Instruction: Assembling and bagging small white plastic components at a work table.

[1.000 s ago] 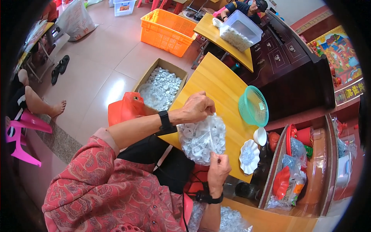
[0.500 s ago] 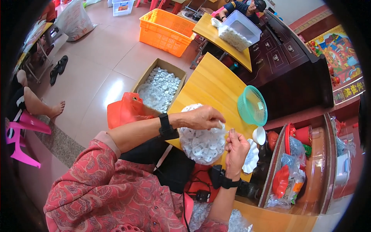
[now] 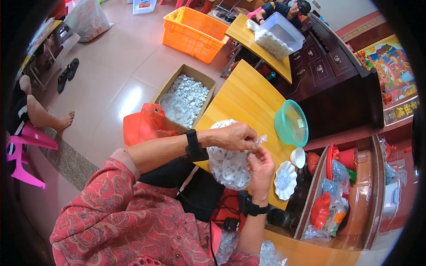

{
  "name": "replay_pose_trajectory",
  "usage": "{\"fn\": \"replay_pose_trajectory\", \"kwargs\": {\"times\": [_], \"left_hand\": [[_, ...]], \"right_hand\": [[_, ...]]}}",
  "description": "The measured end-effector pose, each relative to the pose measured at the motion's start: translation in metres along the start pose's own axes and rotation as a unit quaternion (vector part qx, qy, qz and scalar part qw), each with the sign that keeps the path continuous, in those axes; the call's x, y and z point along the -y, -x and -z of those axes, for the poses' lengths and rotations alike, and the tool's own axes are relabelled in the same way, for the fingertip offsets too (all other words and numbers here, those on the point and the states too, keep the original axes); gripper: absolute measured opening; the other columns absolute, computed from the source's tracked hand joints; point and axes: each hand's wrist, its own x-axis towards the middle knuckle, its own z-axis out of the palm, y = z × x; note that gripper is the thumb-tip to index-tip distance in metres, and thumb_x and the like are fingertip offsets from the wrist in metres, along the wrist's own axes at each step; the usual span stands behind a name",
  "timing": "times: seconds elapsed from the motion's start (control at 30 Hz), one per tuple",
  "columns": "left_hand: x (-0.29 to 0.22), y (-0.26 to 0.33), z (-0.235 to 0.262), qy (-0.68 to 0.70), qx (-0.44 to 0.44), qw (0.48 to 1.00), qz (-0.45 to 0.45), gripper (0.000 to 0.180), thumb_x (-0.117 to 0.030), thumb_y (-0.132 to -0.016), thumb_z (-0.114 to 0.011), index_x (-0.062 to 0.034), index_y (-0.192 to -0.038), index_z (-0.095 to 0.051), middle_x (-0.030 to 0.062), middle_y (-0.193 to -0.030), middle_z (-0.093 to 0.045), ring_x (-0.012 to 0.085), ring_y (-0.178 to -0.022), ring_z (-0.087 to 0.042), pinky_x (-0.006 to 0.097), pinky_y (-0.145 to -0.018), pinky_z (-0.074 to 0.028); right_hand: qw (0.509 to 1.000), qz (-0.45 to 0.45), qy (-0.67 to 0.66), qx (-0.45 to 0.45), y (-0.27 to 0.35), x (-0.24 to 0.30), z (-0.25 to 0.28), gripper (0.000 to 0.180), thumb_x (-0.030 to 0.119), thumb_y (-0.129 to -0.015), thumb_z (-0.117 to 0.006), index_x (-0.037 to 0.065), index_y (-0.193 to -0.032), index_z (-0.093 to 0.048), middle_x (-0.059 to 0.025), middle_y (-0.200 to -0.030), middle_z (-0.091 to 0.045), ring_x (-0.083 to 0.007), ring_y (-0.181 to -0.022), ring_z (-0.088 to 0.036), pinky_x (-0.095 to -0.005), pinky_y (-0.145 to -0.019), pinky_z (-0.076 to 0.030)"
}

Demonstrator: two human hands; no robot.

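Observation:
A clear plastic bag [image 3: 230,170] full of white round pieces sits on the near part of the yellow wooden table [image 3: 242,97]. My left hand [image 3: 238,136] is closed in a pinch on the bag's gathered neck, above the pieces. Close against it, my right hand [image 3: 261,165] also pinches the neck, its thumb and fingers pressed together. A twisted tip of clear plastic sticks out past my left fingertips. Just right of my right hand lies a white scalloped dish [image 3: 284,195] with small clear pieces in it.
A small white bowl [image 3: 297,157] and green basket [image 3: 290,124] stand along the table's right side. To its left are an open carton [image 3: 202,77] of white pieces and a red plastic bag [image 3: 144,126]. An orange crate [image 3: 191,42] and a seated person [image 3: 288,9] are farther off.
My right hand has moved up and left to meet my left hand. The bag's tip now shows beyond my fingers, and more of the scalloped dish is uncovered.

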Motion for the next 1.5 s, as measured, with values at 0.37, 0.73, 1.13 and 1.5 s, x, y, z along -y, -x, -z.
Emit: {"fn": "replay_pose_trajectory", "kwargs": {"times": [0.37, 0.73, 1.13, 1.5], "left_hand": [[0.004, -0.006, 0.014, -0.067, -0.086, 0.990, -0.089, 0.014, -0.011, -0.081, -0.067, 0.0015, -0.087, -0.069, 0.0142, -0.081, -0.068, 0.0244, -0.077, -0.065, 0.034, -0.068, -0.050], [0.038, -0.012, 0.011, -0.309, -0.164, 0.932, -0.095, 0.010, -0.011, -0.073, -0.071, -0.0047, -0.080, -0.074, 0.0074, -0.080, -0.069, 0.0244, -0.077, -0.057, 0.038, -0.072, -0.044], [-0.015, 0.022, 0.020, -0.318, -0.160, 0.924, -0.139, 0.015, -0.017, -0.074, -0.072, -0.0035, -0.074, -0.068, 0.0127, -0.070, -0.064, 0.0302, -0.068, -0.064, 0.039, -0.060, -0.049], [-0.041, -0.001, -0.005, -0.165, -0.060, 0.975, -0.138, 0.016, -0.012, -0.073, -0.068, 0.0018, -0.081, -0.067, 0.0179, -0.073, -0.066, 0.0321, -0.068, -0.065, 0.038, -0.061, -0.051]], "right_hand": [[0.999, 0.005, -0.012, -0.038, 0.005, -0.020, 0.001, 0.011, 0.012, -0.087, -0.069, 0.001, -0.090, -0.067, 0.0031, -0.072, -0.059, -0.0029, -0.059, -0.047, -0.0173, -0.049, -0.033], [0.997, 0.047, 0.033, 0.057, 0.004, -0.019, 0.009, 0.009, 0.012, -0.088, -0.068, 0.003, -0.090, -0.067, 0.0004, -0.081, -0.066, -0.0019, -0.055, -0.044, -0.0168, -0.046, -0.032], [0.999, -0.048, 0.027, -0.001, -0.008, -0.017, -0.002, 0.012, 0.011, -0.087, -0.068, 0.000, -0.086, -0.063, -0.0053, -0.077, -0.067, -0.0040, -0.051, -0.050, -0.0154, -0.044, -0.039], [0.980, 0.038, 0.166, 0.098, -0.003, -0.025, 0.010, 0.009, 0.011, -0.091, -0.061, 0.004, -0.086, -0.063, 0.0010, -0.068, -0.057, -0.0061, -0.059, -0.051, -0.0216, -0.054, -0.041]]}}
